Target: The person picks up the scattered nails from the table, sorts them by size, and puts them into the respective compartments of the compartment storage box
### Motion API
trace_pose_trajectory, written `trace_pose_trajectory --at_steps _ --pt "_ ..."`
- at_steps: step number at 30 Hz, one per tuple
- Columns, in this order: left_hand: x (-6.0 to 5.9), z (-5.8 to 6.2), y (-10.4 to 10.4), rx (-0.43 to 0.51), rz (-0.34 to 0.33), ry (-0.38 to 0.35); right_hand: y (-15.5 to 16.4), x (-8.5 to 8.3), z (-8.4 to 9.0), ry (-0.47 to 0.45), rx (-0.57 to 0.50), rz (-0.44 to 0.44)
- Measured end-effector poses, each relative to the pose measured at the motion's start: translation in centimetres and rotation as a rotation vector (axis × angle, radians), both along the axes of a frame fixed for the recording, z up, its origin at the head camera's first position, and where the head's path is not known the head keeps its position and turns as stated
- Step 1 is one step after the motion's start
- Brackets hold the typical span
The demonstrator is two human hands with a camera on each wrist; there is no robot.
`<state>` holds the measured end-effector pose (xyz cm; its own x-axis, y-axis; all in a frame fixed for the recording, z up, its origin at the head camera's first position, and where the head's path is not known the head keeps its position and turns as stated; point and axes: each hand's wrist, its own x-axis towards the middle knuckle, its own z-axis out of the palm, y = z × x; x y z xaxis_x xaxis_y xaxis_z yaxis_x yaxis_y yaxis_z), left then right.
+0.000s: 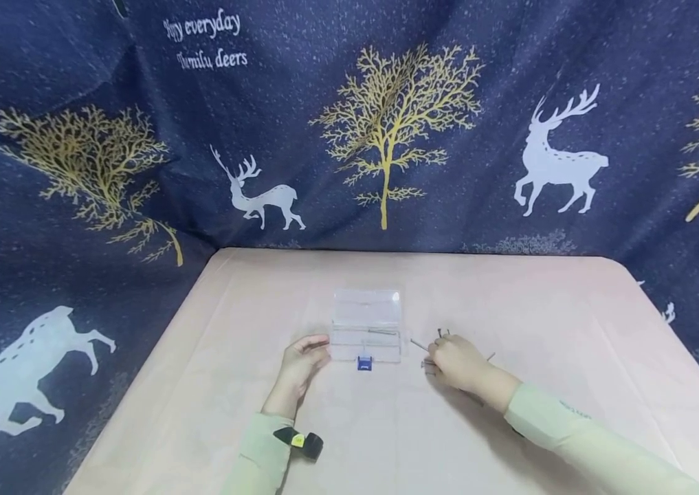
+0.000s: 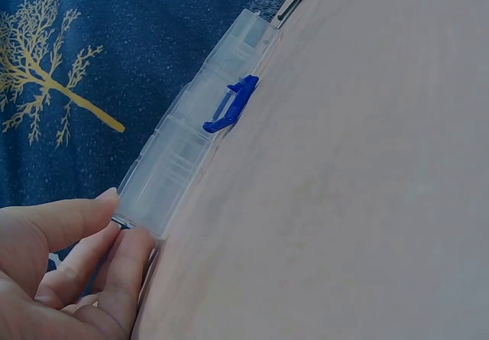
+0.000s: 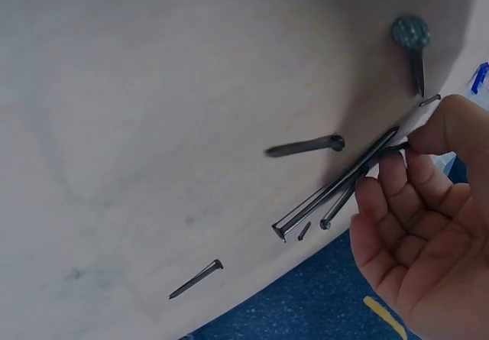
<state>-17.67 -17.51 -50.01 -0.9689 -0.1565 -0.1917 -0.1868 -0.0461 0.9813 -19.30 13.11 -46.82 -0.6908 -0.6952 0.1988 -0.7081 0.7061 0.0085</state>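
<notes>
Right hand (image 1: 459,363) pinches nail (image 1: 419,344) slanting toward clear box (image 1: 366,317).

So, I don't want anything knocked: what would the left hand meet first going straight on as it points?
The clear box, apparently at once: the left hand is up against its side.

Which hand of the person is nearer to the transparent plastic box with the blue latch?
Left. The left hand holds the left end of the transparent plastic box; the right hand is apart from it, to its right, among dark metal nails.
</notes>
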Motion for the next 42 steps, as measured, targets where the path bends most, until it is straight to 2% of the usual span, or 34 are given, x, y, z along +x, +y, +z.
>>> trace_pose_trajectory --at_steps 7,16,22,25,34,42 --pt "-0.3 0.2 0.0 0.029 0.008 0.001 0.2 -0.3 0.4 0.036 -0.086 0.048" --pt "-0.3 0.0 0.2 0.026 0.011 0.002 -0.1 -0.6 0.8 0.006 -0.144 0.102" --pt "-0.3 0.1 0.1 0.031 0.010 0.002 -0.5 -1.4 1.0 0.101 -0.279 0.169" --pt "-0.2 0.1 0.1 0.026 0.013 -0.004 -0.9 -1.8 1.3 0.130 -0.318 0.175" --pt "-0.1 0.2 0.1 0.053 0.017 0.003 -3.0 -2.8 2.3 0.101 -0.291 0.113" --pt "-0.4 -0.1 0.0 0.041 0.023 -0.005 -4.8 -3.8 2.1 0.056 -0.259 0.105"
